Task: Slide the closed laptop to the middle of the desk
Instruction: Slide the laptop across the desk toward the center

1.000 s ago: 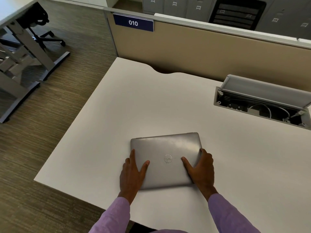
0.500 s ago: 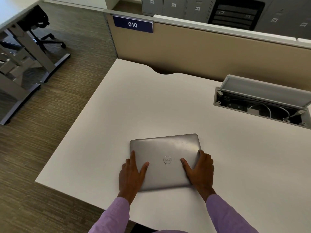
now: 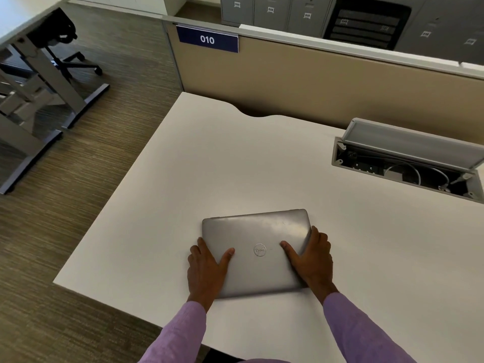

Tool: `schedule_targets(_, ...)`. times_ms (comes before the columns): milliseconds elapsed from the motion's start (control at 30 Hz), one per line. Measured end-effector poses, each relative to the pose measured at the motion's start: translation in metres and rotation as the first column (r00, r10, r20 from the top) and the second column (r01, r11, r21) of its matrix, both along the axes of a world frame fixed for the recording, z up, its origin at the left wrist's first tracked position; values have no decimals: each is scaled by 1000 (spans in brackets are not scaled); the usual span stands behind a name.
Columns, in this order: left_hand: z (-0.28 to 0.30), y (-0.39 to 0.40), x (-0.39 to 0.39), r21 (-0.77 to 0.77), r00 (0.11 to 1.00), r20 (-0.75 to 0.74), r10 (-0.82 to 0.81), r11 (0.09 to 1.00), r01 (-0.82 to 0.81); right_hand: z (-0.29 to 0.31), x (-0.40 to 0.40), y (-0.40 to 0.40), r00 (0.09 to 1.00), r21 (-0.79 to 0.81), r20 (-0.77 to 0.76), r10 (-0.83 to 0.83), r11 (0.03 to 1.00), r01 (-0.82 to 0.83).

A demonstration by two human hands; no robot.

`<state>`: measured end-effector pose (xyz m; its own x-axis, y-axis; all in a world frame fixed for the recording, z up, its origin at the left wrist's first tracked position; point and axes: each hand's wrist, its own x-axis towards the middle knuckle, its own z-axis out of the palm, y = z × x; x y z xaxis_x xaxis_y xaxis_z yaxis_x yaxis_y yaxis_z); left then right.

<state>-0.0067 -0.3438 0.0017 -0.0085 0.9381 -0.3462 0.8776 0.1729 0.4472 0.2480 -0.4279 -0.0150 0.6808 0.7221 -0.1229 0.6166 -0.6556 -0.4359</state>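
Observation:
A closed grey laptop (image 3: 258,239) with a round logo lies flat on the white desk (image 3: 235,163), near the desk's front edge and left of its middle. My left hand (image 3: 207,271) grips the laptop's near left corner, thumb on the lid and fingers along the left side. My right hand (image 3: 313,263) holds the near right corner the same way, thumb on top and fingers wrapped around the right edge. Both arms are in purple sleeves.
An open cable tray (image 3: 408,163) with wires is set into the desk at the back right. A tan partition (image 3: 327,82) with a "010" sign (image 3: 207,39) stands behind the desk. The desk's left edge drops to carpet; another desk frame (image 3: 39,82) and a chair stand far left.
The laptop and both hands keep the same grip and nearly the same place on the desk. The view has tilted slightly, so the scene sits a little lower in frame.

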Motion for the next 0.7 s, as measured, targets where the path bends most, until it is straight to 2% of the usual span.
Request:
schedule_targets(167,0,7,-1,-48,999,44,-10,999,12,2,8,4,995,-61,-98,7,998,-13)
schedule_targets(400,9,13,-2,-21,989,150,-1,1000,4,9,9,2,971,-19,-227,-75,997,73)
schedule_targets(700,27,34,8,42,973,204,-108,994,102,30,4,-12,955,53,-232,-188,977,205)
